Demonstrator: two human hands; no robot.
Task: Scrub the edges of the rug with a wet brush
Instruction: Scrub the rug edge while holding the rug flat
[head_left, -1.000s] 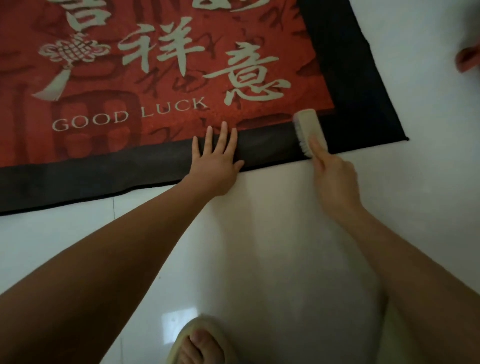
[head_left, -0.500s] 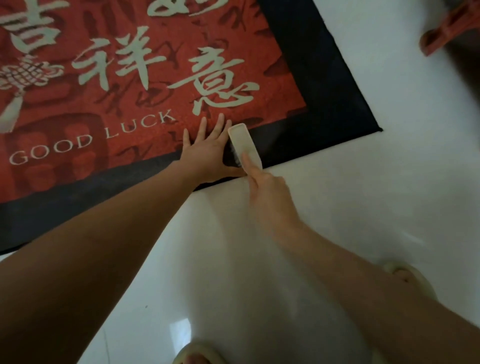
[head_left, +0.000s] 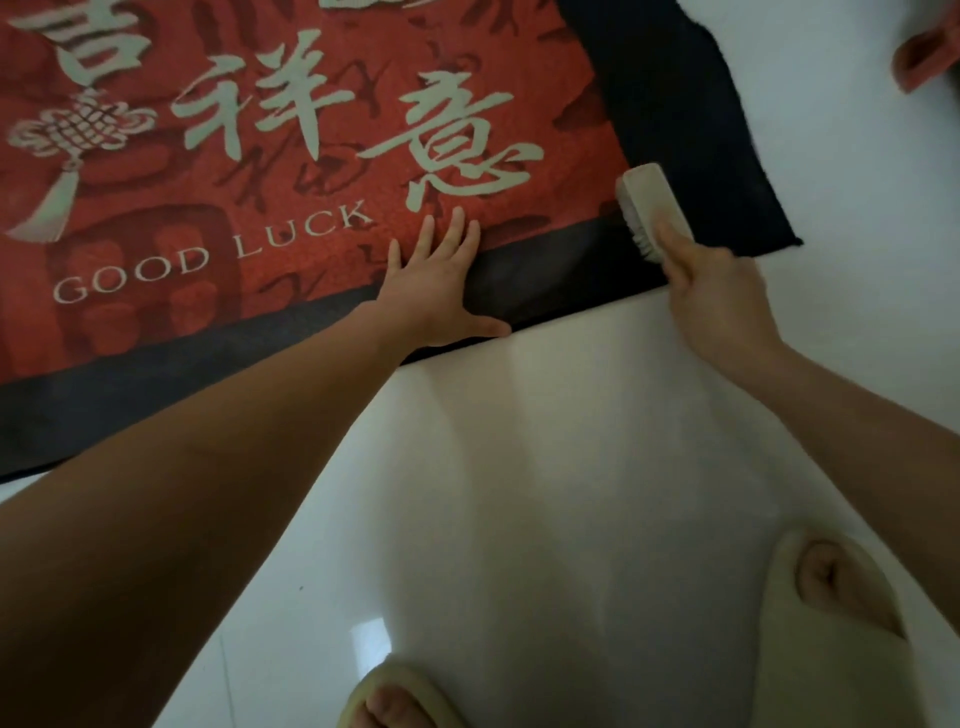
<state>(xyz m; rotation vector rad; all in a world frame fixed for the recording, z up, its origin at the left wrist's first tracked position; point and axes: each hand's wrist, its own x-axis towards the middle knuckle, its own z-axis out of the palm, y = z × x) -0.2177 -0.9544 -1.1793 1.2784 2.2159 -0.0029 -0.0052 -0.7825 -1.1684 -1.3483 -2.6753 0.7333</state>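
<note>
From the head camera, a red doormat (head_left: 311, 171) with a dark border lies flat on the white tiled floor (head_left: 597, 467). It says GOOD LUCK in pale letters.

The left hand (head_left: 441, 291) lies flat on the mat, fingers straight and spread, with the thumb along the near edge. It holds nothing. It likely presses down so the mat does not slide or bunch up while it is scrubbed.

The right hand (head_left: 722, 306) has its grip wrapped around the near end of a pale scrub brush (head_left: 652, 210). The brush sits on the dark border near the mat's right corner, bristles down, because that edge is the part to clean.

Two feet in pale slippers (head_left: 841, 597) stand on the floor near the camera.
</note>
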